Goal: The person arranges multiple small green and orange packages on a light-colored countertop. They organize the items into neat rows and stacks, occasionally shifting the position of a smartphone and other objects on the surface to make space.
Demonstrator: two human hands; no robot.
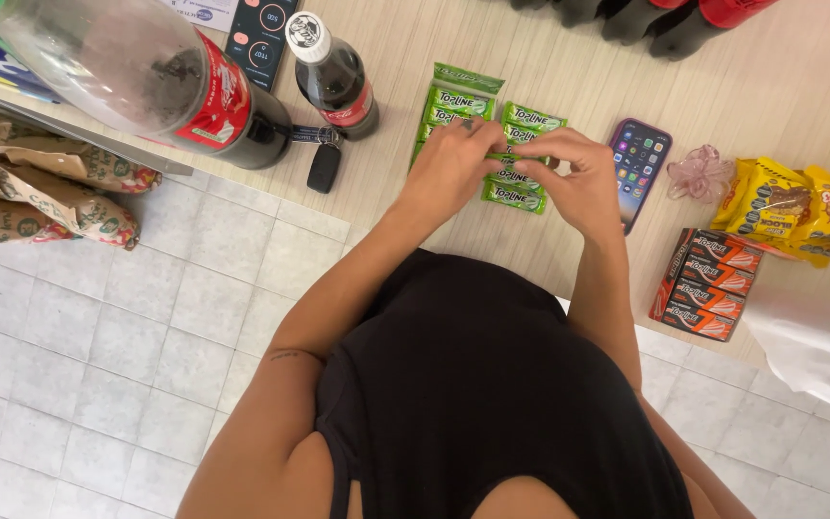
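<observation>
Several green gum packs [521, 183] lie in two rows on the wooden counter [780, 96], next to a green display box [455, 101]. My left hand [449, 168] rests on the packs between the rows, fingers curled over them. My right hand [573, 178] pinches one green pack in the right row with thumb and fingertips. Both hands meet over the middle packs and hide some of them.
A phone [638, 163] lies right of the packs. Red gum packs in a box [708, 284], yellow snack bags [790, 202] and a pink bow [698, 173] sit farther right. A small cola bottle [333, 77], a car key [324, 163] and a large bottle [146, 77] lie left.
</observation>
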